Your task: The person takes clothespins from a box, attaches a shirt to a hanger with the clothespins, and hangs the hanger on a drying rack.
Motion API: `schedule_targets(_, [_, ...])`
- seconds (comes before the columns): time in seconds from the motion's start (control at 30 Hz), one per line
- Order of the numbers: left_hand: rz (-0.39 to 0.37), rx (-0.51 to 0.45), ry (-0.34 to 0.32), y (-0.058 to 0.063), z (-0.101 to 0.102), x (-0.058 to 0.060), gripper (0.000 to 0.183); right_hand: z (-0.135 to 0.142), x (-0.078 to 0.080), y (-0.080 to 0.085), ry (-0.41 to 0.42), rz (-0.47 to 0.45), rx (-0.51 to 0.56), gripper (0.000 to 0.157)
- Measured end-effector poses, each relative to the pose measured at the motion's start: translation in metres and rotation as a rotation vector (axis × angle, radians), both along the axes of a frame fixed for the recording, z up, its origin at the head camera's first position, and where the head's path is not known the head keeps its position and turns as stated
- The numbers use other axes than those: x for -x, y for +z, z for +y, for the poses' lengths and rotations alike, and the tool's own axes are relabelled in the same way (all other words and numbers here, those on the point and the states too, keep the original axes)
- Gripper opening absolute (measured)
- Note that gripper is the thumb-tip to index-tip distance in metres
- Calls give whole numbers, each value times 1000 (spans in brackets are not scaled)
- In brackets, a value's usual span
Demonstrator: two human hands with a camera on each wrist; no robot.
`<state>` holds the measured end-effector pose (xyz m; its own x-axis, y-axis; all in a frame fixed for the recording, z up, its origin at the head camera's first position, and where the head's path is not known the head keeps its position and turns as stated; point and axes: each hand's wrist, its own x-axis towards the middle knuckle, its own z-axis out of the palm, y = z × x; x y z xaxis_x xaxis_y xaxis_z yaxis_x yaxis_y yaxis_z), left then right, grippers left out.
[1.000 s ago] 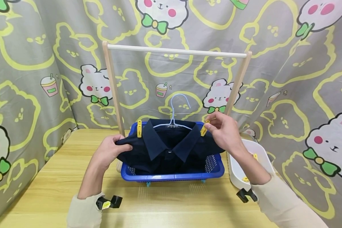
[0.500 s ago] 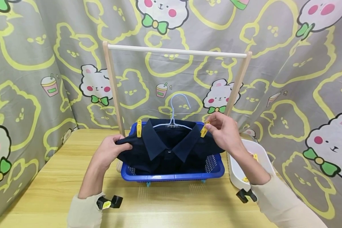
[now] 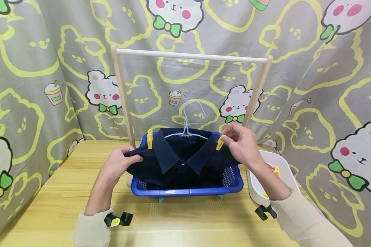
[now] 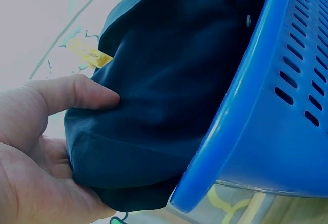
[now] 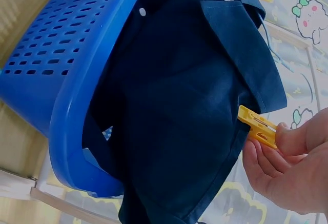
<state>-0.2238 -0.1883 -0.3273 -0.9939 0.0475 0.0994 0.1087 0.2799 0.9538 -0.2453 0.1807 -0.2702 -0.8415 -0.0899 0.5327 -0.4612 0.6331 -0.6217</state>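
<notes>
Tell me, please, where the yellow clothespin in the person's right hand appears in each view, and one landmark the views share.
Head: the held clothespin is right of centre, beside the shirt collar, pinched by the right hand.
Left wrist: not visible; the yellow one there is the other clothespin.
Right wrist: right of centre, slightly below the middle.
Shared landmark: the blue basket.
</notes>
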Motion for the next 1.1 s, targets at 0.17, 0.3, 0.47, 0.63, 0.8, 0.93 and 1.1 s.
schedule_targets(0.17, [0, 4, -3, 0, 0, 0, 19, 0, 1, -1, 5, -2, 3, 6])
schedule_targets(0.3, [1, 4, -5, 0, 0, 0, 19, -1, 1, -2, 11, -1, 9, 6])
schedule_targets(0.47, [4, 10, -4, 0, 0, 1, 20, -2, 2, -3, -7, 0, 13, 6])
schedule_targets(0.63, [11, 19, 0, -1, 2, 2, 20, -3, 2, -5, -17, 6, 7, 6])
schedule_targets(0.8, [10, 19, 0, -2, 1, 2, 21, -3, 1, -5, -8, -20, 4, 6])
schedule_targets(0.93, [6, 17, 4, -1, 1, 1, 21, -2, 1, -6, 19, -88, -8, 10])
schedule_targets(1.1, [6, 17, 5, -1, 0, 1, 20, 1, 2, -7, 44, -138, -21, 16])
